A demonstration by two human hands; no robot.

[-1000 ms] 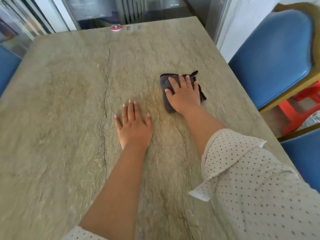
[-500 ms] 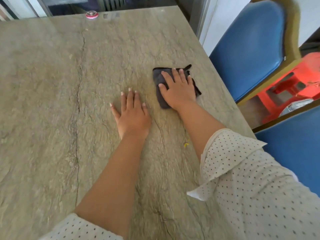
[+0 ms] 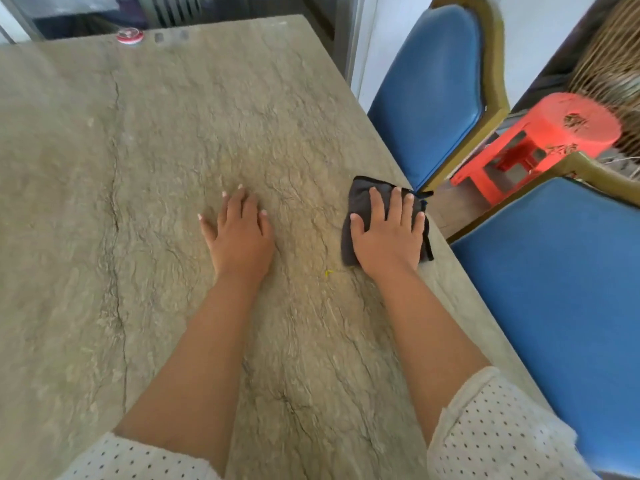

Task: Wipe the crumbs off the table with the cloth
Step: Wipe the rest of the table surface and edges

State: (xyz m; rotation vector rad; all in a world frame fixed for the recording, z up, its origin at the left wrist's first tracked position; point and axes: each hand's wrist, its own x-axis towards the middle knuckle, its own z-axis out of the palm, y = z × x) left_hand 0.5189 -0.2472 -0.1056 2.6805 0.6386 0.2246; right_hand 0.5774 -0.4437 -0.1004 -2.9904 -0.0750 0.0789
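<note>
Both hands were laid flat on the table [image 3: 104, 209]. The right hand [image 3: 388, 237] was spread, fingers splayed, on top of the cloth [image 3: 358, 199], pressing it down rather than gripping it; the left hand [image 3: 239, 237] lay released and palm-down on bare stone, holding nothing.

The cloth, dark grey and folded into a small pad, was pinned under the right palm, its corners showing beyond the fingertips and past the little finger, where it reached the table's right edge. It was judged to be soft, light and limp, likely to bunch or slip out if only nudged, so it would best be held as it was, under a flat palm with even pressure, or pinched at a folded edge if lifted.

A tiny yellow speck [image 3: 329, 271], possibly a crumb, lay just short of the right wrist, between the two forearms. The tabletop was veined, rough-looking stone, and fine crumbs could be judged hard to spot on it.

Beyond the right hand, off the table edge, two blue chairs [image 3: 429, 91] and a red stool [image 3: 540, 133] were seen. Far past the left hand's fingertips, a small red disc [image 3: 130, 35] sat near the far edge.
</note>
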